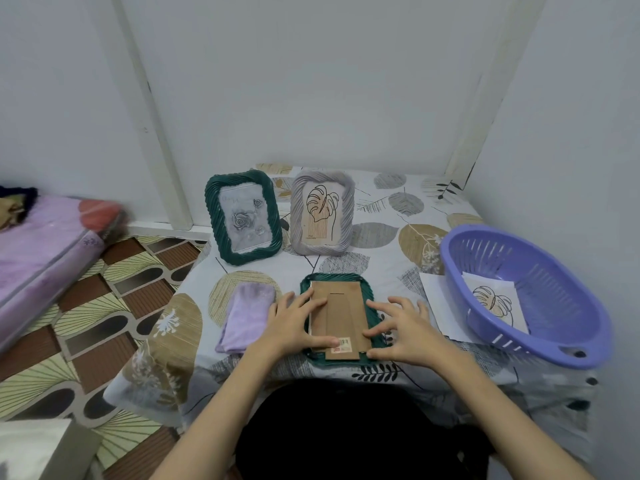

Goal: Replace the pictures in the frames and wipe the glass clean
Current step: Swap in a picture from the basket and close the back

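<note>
1. Two hands work at the lower middle of the frame: the left hand (294, 323) lies with its fingers (313, 299) spread and fairly straight on the left edge of a brown cardboard backing (341, 313), thumb near the barcode sticker (343, 344) at its lower end.
2. At the backing's right edge, the right hand (405, 332) has its fingers spread wide and slightly bent, fingertips touching the backing and the rim beside it; neither hand grips anything.
3. This backing sits in a dark green frame (369, 296) lying face down on the tabletop (381, 216), which wears a leaf-patterned cloth.
4. Just left of the left hand lies a folded lilac cloth (244, 315).
5. Behind, in the middle of the frame, two frames stand upright: a green frame with a rose picture (242, 220) and, just to its right, a grey frame with a leaf drawing (322, 213).
6. At right, a purple basket (540, 271) rests tilted, a leaf drawing sheet (491, 303) inside and a white paper (440, 306) under its edge.
7. Patterned floor (114, 306) and a pink mattress (38, 258) fill the left.
</note>
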Tool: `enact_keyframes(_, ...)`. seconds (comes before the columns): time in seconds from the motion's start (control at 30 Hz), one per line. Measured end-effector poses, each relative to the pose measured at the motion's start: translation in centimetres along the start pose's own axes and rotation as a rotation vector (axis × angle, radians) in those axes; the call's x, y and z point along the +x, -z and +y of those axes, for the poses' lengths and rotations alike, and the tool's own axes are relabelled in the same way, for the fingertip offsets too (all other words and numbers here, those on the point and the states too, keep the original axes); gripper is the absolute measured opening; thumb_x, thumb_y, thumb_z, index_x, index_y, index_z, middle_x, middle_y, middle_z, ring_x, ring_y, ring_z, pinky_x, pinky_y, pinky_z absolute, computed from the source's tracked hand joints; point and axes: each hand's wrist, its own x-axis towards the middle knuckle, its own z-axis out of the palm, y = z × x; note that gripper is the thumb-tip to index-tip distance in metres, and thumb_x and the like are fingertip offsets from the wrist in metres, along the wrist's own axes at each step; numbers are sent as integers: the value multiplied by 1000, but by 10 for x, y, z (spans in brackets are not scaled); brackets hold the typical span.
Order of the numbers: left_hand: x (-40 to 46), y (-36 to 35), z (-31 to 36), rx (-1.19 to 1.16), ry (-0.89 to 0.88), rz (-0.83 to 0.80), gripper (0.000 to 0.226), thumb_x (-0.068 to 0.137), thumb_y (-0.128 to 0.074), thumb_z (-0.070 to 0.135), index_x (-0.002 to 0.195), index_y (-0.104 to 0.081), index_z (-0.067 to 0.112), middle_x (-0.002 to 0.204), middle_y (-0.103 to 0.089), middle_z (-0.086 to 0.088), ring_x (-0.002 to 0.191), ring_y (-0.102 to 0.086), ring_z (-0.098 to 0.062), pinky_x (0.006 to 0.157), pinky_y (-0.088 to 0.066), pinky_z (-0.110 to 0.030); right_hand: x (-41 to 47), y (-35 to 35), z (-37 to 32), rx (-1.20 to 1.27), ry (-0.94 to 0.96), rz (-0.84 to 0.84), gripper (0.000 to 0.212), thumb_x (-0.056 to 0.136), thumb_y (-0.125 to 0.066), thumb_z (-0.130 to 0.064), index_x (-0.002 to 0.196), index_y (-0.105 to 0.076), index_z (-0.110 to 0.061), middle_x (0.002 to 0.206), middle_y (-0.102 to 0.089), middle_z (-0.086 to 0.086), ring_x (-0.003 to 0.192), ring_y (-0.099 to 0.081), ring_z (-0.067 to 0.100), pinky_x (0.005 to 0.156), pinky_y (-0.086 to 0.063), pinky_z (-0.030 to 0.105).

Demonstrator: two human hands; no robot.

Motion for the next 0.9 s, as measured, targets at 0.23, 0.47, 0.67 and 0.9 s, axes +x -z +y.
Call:
enact_keyframes(0.23, 0, 0, 0, -3, 2, 1, 87, 66, -65, 67, 140, -28, 40, 156, -9, 12, 142, -5, -24, 113, -7, -44, -6, -20, 6, -21, 138, 236, 49, 56, -51, -62, 88, -75, -33, 130, -54, -14, 134, -33, 22, 107, -1, 60)
enact_keyframes(0.47, 1, 1, 0, -10, 2, -10, 87, 65, -66, 66, 140, -28, 40, 156, -10, 12, 143, -5, -23, 114, -6, -45, -3, -39, 9, 9, 169, 417, 25, 59, -57, -48, 67, -74, -32, 110, -68, -8, 119, -46, 23, 92, -20, 71)
enact_keyframes(0.67, 1, 0, 0, -13, 0, -7, 87, 65, -65, 67, 140, -28, 40, 156, -9, 12, 142, -5, -23, 113, -6, -44, -1, -43, 7, 181, 22, 415, 33, 62, -49, -53, 70, -74, -33, 124, -56, -17, 130, -37, 24, 105, -9, 64)
enact_keyframes(0.9, 0, 1, 0, -7, -10, -16, 87, 67, -64, 66, 141, -27, 39, 156, -8, 12, 143, -6, -22, 114, -7, -44, -9, -35, 11, 532, -107, 325, 27, 87, -61, -30, 102, -57, -52, 144, -39, -2, 135, -22, 22, 113, -13, 40)
